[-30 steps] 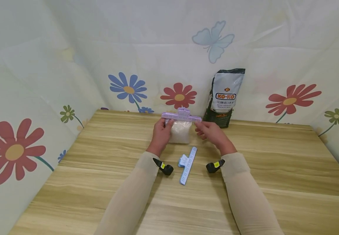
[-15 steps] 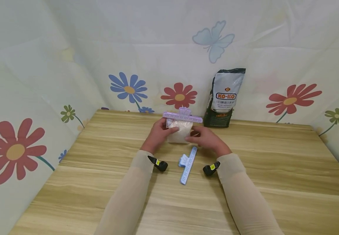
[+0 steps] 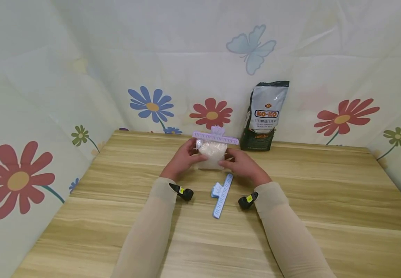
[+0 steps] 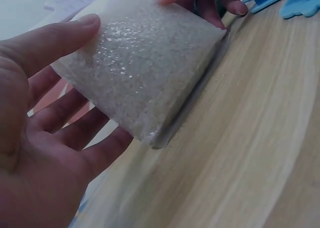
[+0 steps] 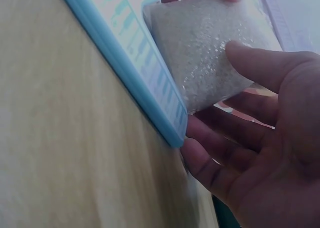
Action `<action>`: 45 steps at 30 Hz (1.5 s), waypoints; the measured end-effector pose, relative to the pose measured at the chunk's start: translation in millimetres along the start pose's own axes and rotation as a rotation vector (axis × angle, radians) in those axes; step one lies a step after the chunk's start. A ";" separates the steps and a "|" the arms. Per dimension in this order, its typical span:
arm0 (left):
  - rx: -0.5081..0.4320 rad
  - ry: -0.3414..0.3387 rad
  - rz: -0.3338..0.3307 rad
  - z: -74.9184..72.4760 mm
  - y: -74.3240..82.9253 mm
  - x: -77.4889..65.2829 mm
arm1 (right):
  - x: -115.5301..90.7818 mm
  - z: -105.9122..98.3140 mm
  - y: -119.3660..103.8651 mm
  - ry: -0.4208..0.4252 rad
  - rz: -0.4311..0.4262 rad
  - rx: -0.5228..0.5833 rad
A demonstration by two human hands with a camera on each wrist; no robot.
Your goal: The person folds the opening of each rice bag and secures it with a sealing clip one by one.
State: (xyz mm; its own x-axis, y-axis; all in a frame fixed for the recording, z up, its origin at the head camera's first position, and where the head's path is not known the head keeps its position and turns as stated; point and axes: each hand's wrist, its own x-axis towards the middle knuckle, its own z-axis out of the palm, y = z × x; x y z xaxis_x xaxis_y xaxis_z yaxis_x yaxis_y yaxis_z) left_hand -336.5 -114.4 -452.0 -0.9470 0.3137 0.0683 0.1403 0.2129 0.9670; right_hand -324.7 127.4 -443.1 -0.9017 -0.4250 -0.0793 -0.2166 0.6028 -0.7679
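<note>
A small clear bag of rice (image 3: 213,154) stands upright near the back of the table, a purple bag clip (image 3: 215,138) across its top. On its left side my left hand (image 3: 182,159) holds it, thumb on the front and fingers behind, as the left wrist view shows with the rice bag (image 4: 145,62) between them. My right hand (image 3: 243,164) grips the opposite side the same way; in the right wrist view its thumb (image 5: 250,60) lies on the front face. Closer to me, a blue bag clip (image 3: 223,196) lies on the wood.
A tall KO-KO rice bag (image 3: 266,116) stands behind my right hand, against the flowered backdrop (image 3: 186,50). The wooden table (image 3: 124,185) reaches out to both sides and toward me.
Both hands have come down from the ends of the purple clip to the sides of the rice bag. The left wrist has shifted left. Blue clip and KO-KO bag have stayed put.
</note>
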 end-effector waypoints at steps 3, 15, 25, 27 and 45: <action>-0.004 0.029 -0.007 0.4 -1.5 0.8 | 0.4 1.8 -0.9 0.004 -0.004 0.001; 0.033 0.093 -0.094 -1.4 -2.2 2.2 | -1.9 7.1 -11.4 0.023 -0.079 -0.058; 0.094 0.132 -0.176 1.2 -4.3 5.6 | 2.6 12.8 -8.6 0.081 -0.039 -0.080; 0.122 0.141 -0.179 1.6 -4.9 6.4 | 2.6 12.5 -8.3 0.081 -0.039 -0.079; 0.232 0.167 -0.184 3.9 -0.4 4.6 | 5.2 13.8 -7.2 0.068 -0.006 -0.071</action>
State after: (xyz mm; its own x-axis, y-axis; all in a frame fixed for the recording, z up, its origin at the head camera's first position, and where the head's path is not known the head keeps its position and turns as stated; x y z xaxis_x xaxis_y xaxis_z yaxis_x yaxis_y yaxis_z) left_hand -339.7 -109.5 -453.1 -0.9941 0.0986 -0.0443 0.0064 0.4630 0.8863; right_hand -322.7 111.6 -446.8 -0.9231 -0.3833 -0.0300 -0.2457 0.6482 -0.7207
